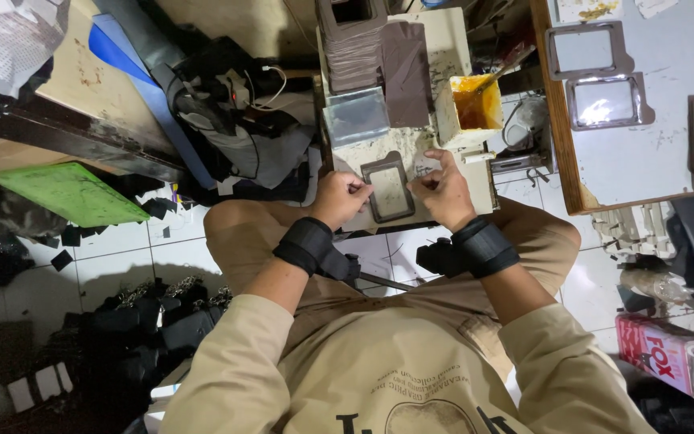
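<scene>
My sleeves: beige, at the bottom of the view, with a black strap around each wrist.
My left hand (339, 197): fingers curled together, thumb and fingertips pinching the left edge of the frame piece.
My right hand (442, 191): fingers bent and pressed close, pinching the right edge of the same piece.
Frame piece (388, 189): a dark, thin rectangular frame with a pale window, lying flat on the small work board (475, 197) over my knees, between both hands.
How it handles: I judge it light, thin and bendy (likely soft leather-like sheet), so it would flop if lifted by one corner; the two long edges are the safest hold.
Window: looks like clear film, probably easy to smudge or crease; better kept off the fingertips.
Clear sheet stack (355, 115): just beyond the frame piece.
Glue tub (469, 106): cream box with orange paste and a stick in it, beyond my right hand.
Dark frame stack (353, 44): farthest on the board.
Side table (564, 145): to the right, bearing more finished frames (604, 100).
</scene>
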